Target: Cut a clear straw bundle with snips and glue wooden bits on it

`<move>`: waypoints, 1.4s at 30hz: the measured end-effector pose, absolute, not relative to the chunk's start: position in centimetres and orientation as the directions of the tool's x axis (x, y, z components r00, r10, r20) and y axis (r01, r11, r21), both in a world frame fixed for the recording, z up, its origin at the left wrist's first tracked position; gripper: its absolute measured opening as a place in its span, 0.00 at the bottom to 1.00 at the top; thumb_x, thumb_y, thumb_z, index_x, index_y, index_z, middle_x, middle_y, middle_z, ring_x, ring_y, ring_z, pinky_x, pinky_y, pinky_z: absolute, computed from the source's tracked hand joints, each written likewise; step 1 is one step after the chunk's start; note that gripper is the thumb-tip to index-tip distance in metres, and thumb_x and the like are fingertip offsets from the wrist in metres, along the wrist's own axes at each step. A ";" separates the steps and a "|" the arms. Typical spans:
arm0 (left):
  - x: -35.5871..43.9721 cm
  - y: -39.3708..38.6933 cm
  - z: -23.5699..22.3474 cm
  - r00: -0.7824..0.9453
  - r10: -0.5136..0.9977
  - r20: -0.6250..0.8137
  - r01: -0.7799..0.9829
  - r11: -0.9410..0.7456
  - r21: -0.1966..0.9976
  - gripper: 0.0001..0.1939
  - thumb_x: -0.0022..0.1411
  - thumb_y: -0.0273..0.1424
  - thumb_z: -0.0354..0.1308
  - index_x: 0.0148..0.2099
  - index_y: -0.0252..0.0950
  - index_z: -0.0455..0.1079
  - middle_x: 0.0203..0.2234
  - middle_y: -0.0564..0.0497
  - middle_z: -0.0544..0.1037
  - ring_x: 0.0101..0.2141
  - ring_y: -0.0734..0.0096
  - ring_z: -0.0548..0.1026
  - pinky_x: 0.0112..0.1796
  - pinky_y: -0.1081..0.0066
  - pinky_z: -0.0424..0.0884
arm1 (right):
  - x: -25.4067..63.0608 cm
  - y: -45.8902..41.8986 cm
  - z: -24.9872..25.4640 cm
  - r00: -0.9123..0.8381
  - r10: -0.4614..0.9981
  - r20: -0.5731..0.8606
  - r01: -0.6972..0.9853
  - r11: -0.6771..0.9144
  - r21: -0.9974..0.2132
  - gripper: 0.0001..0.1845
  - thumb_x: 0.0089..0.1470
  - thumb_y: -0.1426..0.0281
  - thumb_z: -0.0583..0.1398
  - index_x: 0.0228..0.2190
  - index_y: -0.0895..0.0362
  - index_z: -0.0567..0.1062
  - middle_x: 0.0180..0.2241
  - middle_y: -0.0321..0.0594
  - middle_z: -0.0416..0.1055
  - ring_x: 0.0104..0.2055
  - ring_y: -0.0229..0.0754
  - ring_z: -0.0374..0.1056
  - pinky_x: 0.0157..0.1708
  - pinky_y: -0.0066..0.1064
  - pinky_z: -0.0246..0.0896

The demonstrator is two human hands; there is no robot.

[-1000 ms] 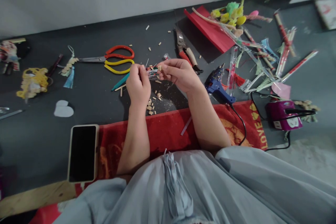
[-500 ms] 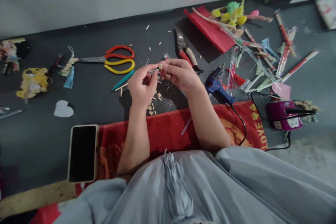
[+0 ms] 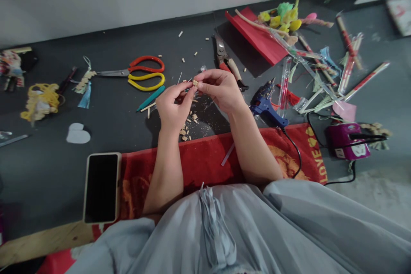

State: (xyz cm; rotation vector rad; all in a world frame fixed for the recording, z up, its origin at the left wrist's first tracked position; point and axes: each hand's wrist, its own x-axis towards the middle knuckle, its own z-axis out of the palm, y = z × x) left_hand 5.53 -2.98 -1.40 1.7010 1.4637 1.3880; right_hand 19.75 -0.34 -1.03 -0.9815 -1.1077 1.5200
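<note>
Both hands meet over the middle of the dark table. Between their fingertips is a small pale wooden piece (image 3: 195,83), apparently made of short stick bits. My left hand (image 3: 173,105) pinches it from the left with thumb and forefinger. My right hand (image 3: 221,92) is closed on its right side, thumb against forefinger. Thin pins or wires show behind the fingers, partly hidden. Below the hands lies a scatter of short cut wooden bits (image 3: 185,132) with pale dust. A teal pen-like tool (image 3: 150,98) rests just left of my left hand.
Scissors (image 3: 146,72) lie at the left, pruning shears (image 3: 223,55) behind my right hand. A blue glue gun (image 3: 269,109) with a cord sits at the right, near wrapped sticks and tassels (image 3: 321,72). A phone (image 3: 102,188) and red towel (image 3: 212,158) line the front edge.
My right hand has shifted slightly left and up, closer to my left fingertips. The small wooden piece has turned and sits a little lower between the fingers.
</note>
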 end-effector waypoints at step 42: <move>5.5 -2.0 -1.7 -0.140 0.990 0.036 -0.025 -0.040 0.999 0.14 0.53 0.44 0.62 0.36 0.39 0.75 0.15 0.57 0.69 0.17 0.82 0.64 0.18 0.76 0.57 | 19.1 -0.9 -0.2 -0.142 0.989 0.046 0.084 0.058 -0.995 0.13 0.46 0.60 0.65 0.25 0.56 0.71 0.25 0.36 0.66 0.33 0.37 0.64 0.31 0.29 0.62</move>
